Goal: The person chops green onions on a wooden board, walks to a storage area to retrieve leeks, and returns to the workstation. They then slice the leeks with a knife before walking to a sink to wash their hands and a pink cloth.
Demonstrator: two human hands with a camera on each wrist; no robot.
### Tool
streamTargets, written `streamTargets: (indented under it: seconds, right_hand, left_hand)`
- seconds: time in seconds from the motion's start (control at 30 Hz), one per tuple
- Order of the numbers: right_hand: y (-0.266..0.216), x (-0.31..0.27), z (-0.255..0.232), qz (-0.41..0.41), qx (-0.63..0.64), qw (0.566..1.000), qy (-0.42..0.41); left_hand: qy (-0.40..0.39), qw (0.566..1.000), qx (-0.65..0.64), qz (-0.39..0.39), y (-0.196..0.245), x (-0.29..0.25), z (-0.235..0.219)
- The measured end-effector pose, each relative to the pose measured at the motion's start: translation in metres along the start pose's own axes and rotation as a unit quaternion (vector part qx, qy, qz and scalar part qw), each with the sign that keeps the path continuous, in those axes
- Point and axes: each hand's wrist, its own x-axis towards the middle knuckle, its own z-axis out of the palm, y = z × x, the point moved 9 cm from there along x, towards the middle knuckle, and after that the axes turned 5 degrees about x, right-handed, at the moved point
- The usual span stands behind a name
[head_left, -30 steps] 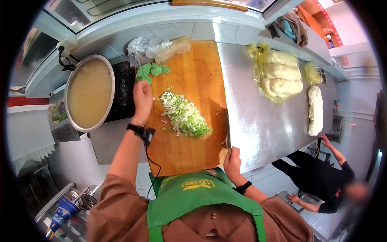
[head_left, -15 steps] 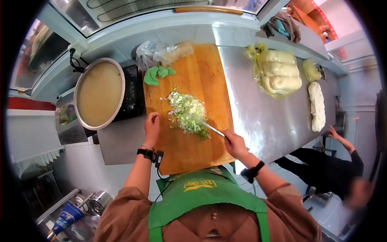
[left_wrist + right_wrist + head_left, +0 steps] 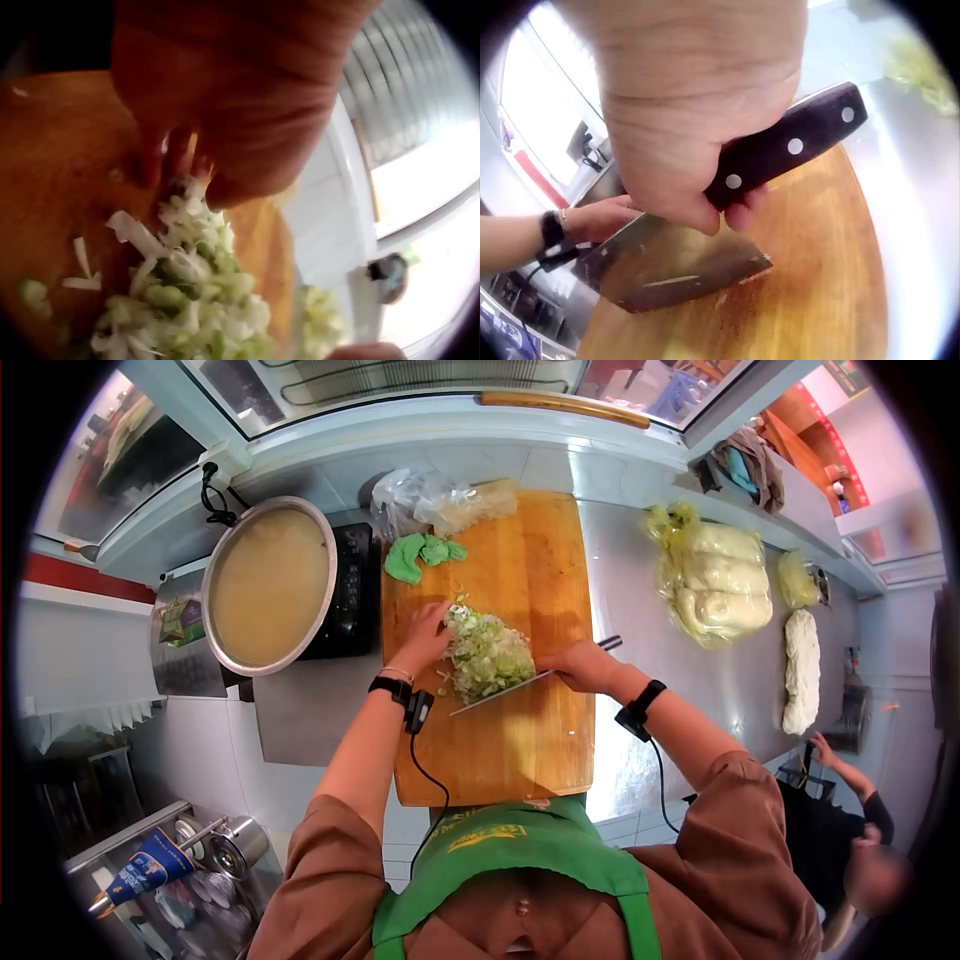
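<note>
A heap of chopped green onion (image 3: 488, 657) lies on the wooden cutting board (image 3: 500, 760). My left hand (image 3: 424, 638) is at the heap's far left end; in the left wrist view its fingers (image 3: 154, 161) reach down and touch the pieces. My right hand (image 3: 585, 668) grips a cleaver by its dark riveted handle (image 3: 795, 146). The broad blade (image 3: 679, 266) stands tilted along the near side of the heap, low over the board. In the left wrist view a few loose white strips (image 3: 82, 266) lie beside the heap.
A wide pan of cloudy liquid (image 3: 270, 585) stands on a black cooker (image 3: 350, 595) at left. A green cloth (image 3: 420, 555) and plastic bags (image 3: 440, 505) lie at the board's far end. Bagged dough (image 3: 720, 580) and a dough roll (image 3: 801, 670) are at right, near another person (image 3: 830, 840).
My right hand has picked up the cleaver from the board's right edge and swung it to the near side of the heap. The left hand came back near the cloth, then went to the heap.
</note>
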Motion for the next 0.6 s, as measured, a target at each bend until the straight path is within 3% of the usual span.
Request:
streamTargets:
  seconds: [0.03, 0.1, 0.23, 0.33, 0.37, 0.43, 0.5, 0.6]
  right_hand:
    - [-0.001, 0.008, -0.007, -0.003, 0.0, 1.0, -0.002]
    - [-0.013, 0.017, -0.033, -0.054, 0.002, 0.997, 0.059]
    - [-0.013, 0.015, -0.052, -0.049, -0.019, 0.991, 0.123]
    - [-0.024, -0.009, -0.035, -0.023, 0.051, 0.989, 0.139]
    - [-0.028, -0.016, -0.016, -0.018, 0.094, 0.985, 0.146]
    - [-0.035, -0.022, 0.036, 0.049, 0.149, 0.985, 0.066]
    - [-0.05, -0.015, 0.065, 0.041, 0.193, 0.978, 0.075]
    - [-0.045, 0.004, 0.087, 0.117, 0.242, 0.961, 0.068]
  left_hand:
    - [0.001, 1.0, 0.001, -0.003, 0.005, 0.01, -0.005]
    - [-0.153, 0.978, -0.097, -0.1, -0.003, 0.018, 0.017]
    - [-0.173, 0.974, -0.125, -0.069, -0.005, 0.026, 0.016]
    - [-0.142, 0.972, -0.186, -0.014, -0.004, 0.02, 0.005]
    - [-0.108, 0.974, -0.198, -0.023, -0.004, 0.015, -0.009]
    - [-0.072, 0.975, -0.21, -0.032, -0.006, 0.005, -0.029]
    - [-0.022, 0.97, -0.195, -0.146, -0.032, -0.008, -0.045]
    - [0.024, 0.969, -0.213, -0.125, -0.051, -0.024, -0.054]
